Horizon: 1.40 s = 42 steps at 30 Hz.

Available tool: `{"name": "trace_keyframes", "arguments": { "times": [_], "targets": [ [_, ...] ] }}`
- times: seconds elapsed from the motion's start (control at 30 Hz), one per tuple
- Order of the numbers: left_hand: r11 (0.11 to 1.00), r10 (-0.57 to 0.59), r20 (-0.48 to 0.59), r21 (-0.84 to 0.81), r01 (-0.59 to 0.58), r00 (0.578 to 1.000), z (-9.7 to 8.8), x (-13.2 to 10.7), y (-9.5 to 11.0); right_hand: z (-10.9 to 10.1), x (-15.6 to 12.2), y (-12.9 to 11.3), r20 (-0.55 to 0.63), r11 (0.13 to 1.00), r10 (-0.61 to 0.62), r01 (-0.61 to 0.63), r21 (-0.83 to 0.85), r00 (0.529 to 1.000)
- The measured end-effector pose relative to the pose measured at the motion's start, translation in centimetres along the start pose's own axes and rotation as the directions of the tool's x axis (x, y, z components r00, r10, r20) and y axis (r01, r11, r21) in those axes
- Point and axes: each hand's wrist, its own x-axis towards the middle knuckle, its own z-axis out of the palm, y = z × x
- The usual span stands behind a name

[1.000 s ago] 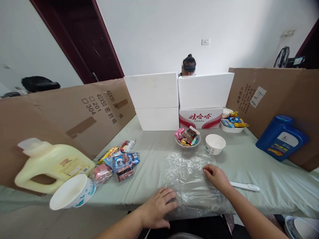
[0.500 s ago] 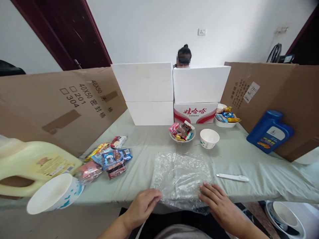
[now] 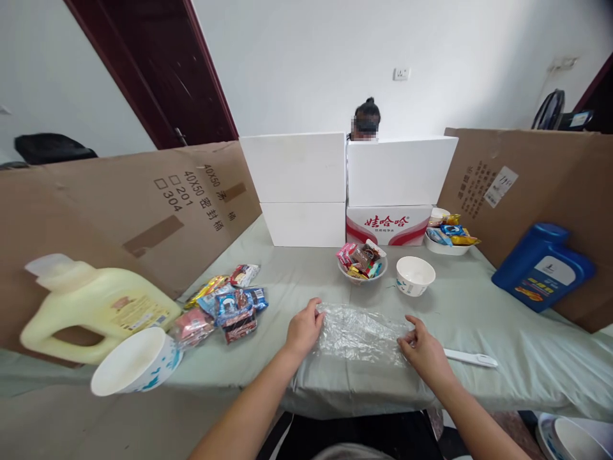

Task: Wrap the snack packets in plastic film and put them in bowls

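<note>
A clear, crinkled plastic bag [image 3: 361,335] lies flat on the cloth in front of me, in a strip wider than it is deep. My left hand [image 3: 305,326] pinches its far left corner between thumb and fingers. At the right edge, my right hand [image 3: 424,351] has its thumb and fingers on the plastic, with the index finger raised a little. A white utility knife [image 3: 472,358] lies just right of that hand, its left end hidden behind the hand.
Beyond the bag stand a bowl of wrapped snacks [image 3: 363,271] and a white paper bowl [image 3: 416,276]. Snack packets [image 3: 234,310], a tipped paper bowl [image 3: 136,364] and a yellow jug [image 3: 103,300] are left. A blue bottle [image 3: 543,268] stands right. White boxes [image 3: 297,169] screen a person [image 3: 367,118].
Both hands have moved away from me, and the bag's near part has gone with them, so the bag now covers less depth. The view has shifted slightly left.
</note>
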Motion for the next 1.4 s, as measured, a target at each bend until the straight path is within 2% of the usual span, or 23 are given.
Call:
{"name": "trace_keyframes", "arguments": {
  "times": [0.13,0.3,0.47,0.6,0.7,0.77,0.8,0.87,0.93,1.0,1.07,1.17,1.23,1.33,1.4],
  "targets": [
    [0.998,0.024,0.009,0.065,-0.024,1.000,1.1,0.1,0.0,0.6,-0.1,0.2,-0.048,0.993,-0.058,0.052,-0.109,0.997],
    [0.992,0.062,-0.009,0.107,-0.061,0.998,0.9,0.5,-0.2,1.1,-0.4,0.4,-0.135,0.957,-0.131,0.089,-0.276,0.982],
    [0.983,0.098,0.011,0.156,-0.098,0.995,1.0,2.0,-0.2,1.7,-0.5,0.3,-0.066,0.870,-0.223,0.168,-0.464,0.973],
    [0.970,0.120,0.024,0.207,-0.123,0.992,0.8,2.4,0.2,1.5,-0.4,0.3,-0.037,0.846,-0.255,0.204,-0.492,0.966],
    [0.961,0.147,-0.043,0.243,-0.133,0.988,-0.1,1.8,1.4,0.6,-0.4,-0.3,-0.129,0.840,-0.323,0.221,-0.496,0.937],
    [0.940,0.259,-0.068,0.246,-0.235,0.964,-0.4,0.9,2.6,0.3,-0.3,-1.3,-0.171,0.824,-0.399,0.271,-0.498,0.901],
    [0.917,0.346,-0.046,0.228,-0.328,0.937,-0.3,0.5,3.2,0.3,-0.3,-1.8,-0.146,0.811,-0.435,0.316,-0.492,0.889],
    [0.841,0.517,0.057,0.149,-0.519,0.854,0.4,-0.4,4.2,0.9,0.0,-2.8,0.003,0.775,-0.488,0.434,-0.459,0.873],
    [0.792,0.585,0.191,0.074,-0.606,0.788,1.5,-1.1,4.5,1.7,0.3,-3.4,0.199,0.739,-0.502,0.537,-0.408,0.842],
    [0.807,0.545,0.290,0.072,-0.586,0.787,2.4,-1.5,4.1,2.3,0.5,-3.3,0.313,0.737,-0.462,0.555,-0.386,0.830],
    [0.836,0.479,0.335,0.108,-0.538,0.812,2.7,-1.9,2.9,2.2,0.5,-2.6,0.341,0.754,-0.408,0.523,-0.398,0.847],
    [0.845,0.478,0.280,0.114,-0.523,0.833,1.7,-2.7,0.2,0.9,-0.4,-0.8,0.318,0.744,-0.431,0.532,-0.404,0.845],
    [0.828,0.533,0.221,0.063,-0.558,0.817,0.5,-3.6,-1.8,-0.2,-1.6,0.5,0.313,0.708,-0.513,0.600,-0.372,0.800],
    [0.790,0.607,0.197,-0.045,-0.611,0.770,-1.3,-5.3,-4.6,-1.3,-3.9,2.1,0.318,0.661,-0.609,0.686,-0.302,0.727],
    [0.776,0.629,0.198,-0.095,-0.624,0.752,-2.1,-6.4,-5.9,-1.5,-5.3,2.7,0.291,0.662,-0.633,0.696,-0.277,0.717]
  ]
}}
